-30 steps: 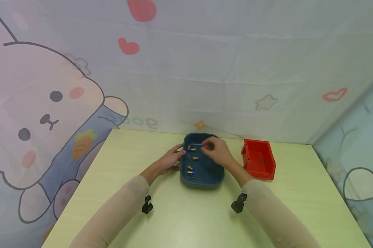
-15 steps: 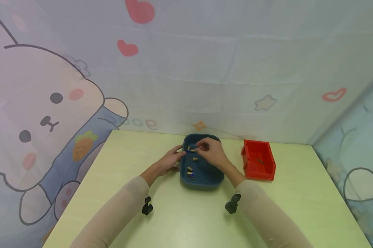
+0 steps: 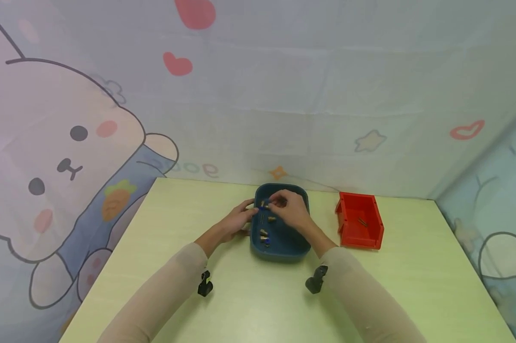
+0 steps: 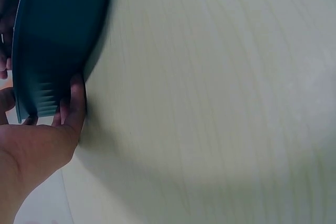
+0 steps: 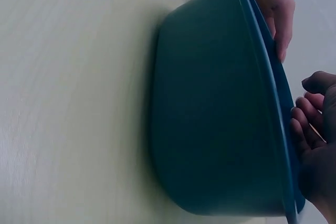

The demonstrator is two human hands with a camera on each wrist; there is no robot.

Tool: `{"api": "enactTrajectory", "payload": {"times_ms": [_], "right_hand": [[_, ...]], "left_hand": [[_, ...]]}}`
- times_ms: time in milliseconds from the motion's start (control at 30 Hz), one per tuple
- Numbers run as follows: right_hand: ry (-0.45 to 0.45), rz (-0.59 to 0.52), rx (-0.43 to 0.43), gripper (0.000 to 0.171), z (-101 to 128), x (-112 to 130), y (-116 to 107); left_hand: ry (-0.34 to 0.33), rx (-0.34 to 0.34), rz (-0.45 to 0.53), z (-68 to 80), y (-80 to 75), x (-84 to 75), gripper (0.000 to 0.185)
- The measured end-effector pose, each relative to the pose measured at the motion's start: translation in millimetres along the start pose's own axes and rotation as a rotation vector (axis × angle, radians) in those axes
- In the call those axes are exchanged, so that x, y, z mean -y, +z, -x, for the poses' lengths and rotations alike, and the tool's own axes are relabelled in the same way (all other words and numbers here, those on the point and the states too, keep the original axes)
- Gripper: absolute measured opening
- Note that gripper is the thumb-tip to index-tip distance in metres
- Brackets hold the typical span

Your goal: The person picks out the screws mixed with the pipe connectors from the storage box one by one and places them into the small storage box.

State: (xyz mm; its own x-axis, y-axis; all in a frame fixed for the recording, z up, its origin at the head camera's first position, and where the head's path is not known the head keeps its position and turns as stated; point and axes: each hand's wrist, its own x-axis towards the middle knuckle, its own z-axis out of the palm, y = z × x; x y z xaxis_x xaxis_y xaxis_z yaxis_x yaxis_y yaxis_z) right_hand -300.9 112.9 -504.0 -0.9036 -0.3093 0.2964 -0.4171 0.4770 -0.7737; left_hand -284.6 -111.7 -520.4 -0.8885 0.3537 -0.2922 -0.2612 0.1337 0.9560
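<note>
A dark blue plastic tub (image 3: 287, 242) stands on the table. My left hand (image 3: 233, 223) grips its left side, thumb on the rim and fingers against the outer wall, as the left wrist view (image 4: 42, 142) shows too. Along the tub's left half lie several small brass fittings (image 3: 272, 219), some with blue parts, and thin pins (image 3: 262, 218). Over the tub's far left part my right hand (image 3: 293, 209) reaches in, fingers bent, thumb and forefinger apart beside a brass fitting (image 3: 267, 207). The right wrist view shows only the tub's outside (image 5: 215, 103); its contents are hidden there.
To the right of the tub stands a red open-front bin (image 3: 360, 242) with thin brass-coloured pins (image 3: 362, 222) inside. The pale yellow table (image 3: 258, 305) ends at the back against a printed curtain (image 3: 258, 95).
My right hand has moved left across the tub, to the fittings at its far left. The left hand keeps its grip on the tub's side.
</note>
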Motion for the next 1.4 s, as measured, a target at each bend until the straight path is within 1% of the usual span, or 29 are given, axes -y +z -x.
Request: {"api": "enactTrajectory", "payload": {"times_ms": [200, 400, 567, 667, 800, 1000, 1400], "right_hand": [[0.038, -0.022, -0.019, 0.021, -2, -5, 8], [0.08, -0.024, -0.021, 0.022, -3, -10, 13], [0.126, -0.036, -0.026, 0.016, -2, -9, 17], [0.141, -0.051, -0.021, 0.018, -2, -8, 20], [0.133, -0.045, -0.021, 0.021, -3, -8, 24], [0.116, 0.0, -0.036, 0.016, -2, -11, 29], [0.032, 0.118, 0.016, 0.018, -1, -12, 30]], "left_hand": [[-0.002, -0.018, 0.004, 0.2, 0.8, -1.5, 0.058], [-0.001, -0.011, 0.003, -0.7, 1.2, -0.7, 0.059], [-0.001, -0.003, 0.008, -1.6, 0.9, -1.1, 0.059], [-0.005, -0.001, 0.009, -1.8, 0.4, -1.0, 0.058], [-0.007, -0.003, 0.009, -0.9, -0.4, -1.1, 0.058], [-0.008, -0.006, 0.009, 0.6, -0.3, -2.2, 0.058], [0.006, -0.002, 0.024, -0.1, 0.3, -0.8, 0.057]]}}
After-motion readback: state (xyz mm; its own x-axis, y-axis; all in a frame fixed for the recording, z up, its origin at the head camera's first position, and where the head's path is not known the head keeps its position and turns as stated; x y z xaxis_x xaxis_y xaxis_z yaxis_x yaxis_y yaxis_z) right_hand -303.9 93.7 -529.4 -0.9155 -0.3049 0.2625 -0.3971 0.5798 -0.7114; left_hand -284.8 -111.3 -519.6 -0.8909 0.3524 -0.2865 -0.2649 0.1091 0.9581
